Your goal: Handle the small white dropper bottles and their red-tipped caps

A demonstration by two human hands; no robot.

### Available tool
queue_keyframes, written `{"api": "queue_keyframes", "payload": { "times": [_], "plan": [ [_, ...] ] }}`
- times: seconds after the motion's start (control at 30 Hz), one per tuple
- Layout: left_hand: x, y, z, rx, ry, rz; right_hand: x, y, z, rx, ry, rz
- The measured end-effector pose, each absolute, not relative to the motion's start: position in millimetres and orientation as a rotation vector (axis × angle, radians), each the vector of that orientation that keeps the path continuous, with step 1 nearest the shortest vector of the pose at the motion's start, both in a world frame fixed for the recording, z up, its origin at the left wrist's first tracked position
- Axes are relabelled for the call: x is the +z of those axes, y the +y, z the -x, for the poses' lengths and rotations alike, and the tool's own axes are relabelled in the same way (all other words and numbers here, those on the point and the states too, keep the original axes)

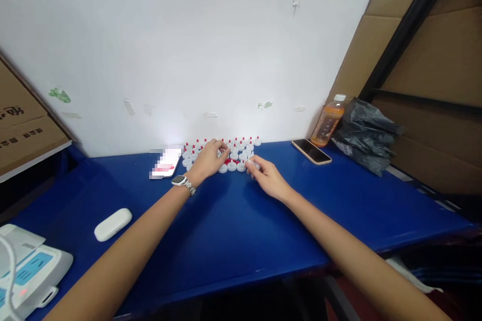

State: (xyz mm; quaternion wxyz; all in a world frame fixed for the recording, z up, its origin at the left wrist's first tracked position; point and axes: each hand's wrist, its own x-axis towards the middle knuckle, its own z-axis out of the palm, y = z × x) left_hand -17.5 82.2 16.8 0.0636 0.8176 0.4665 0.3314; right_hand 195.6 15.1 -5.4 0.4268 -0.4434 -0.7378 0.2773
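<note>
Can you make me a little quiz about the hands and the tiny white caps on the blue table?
1. True or false: the left hand wears a wristwatch.
2. Which lies right of the white caps? A) dark phone B) white case C) cardboard box
3. Fill in: the right hand has its fingers on a white ____ at the group's near edge.

Key: 1 true. 2 A. 3 cap; the orange bottle stands beyond the phone on the blue table.
</note>
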Motion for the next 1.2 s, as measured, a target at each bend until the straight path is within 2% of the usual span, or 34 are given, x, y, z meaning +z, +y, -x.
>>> {"api": "queue_keyframes", "payload": {
  "times": [0.23,0.47,0.7,0.9,1.2],
  "plan": [
    [21.9,27.1,76.5,1.094,1.404,-2.483,3.0,16.6,-177.9,0.407,-1.802,1.171],
    [12.5,32.8,134.7,1.149,1.624,-2.324,28.5,57.9,-124.4,0.691,-1.974,1.01],
    [2.2,36.4,134.5,0.965,1.556,-2.286,38.3,114.6,-56.7,0.503,-2.295,1.112],
    [1.8,35.9,135.2,0.872,1.572,-2.286,37.0,134.5,-37.7,0.341,-2.599,1.271],
    [-0.4,36.1,129.9,0.867,1.525,-2.274,40.4,145.3,-27.1,0.178,-2.523,1.396]
  ]
}}
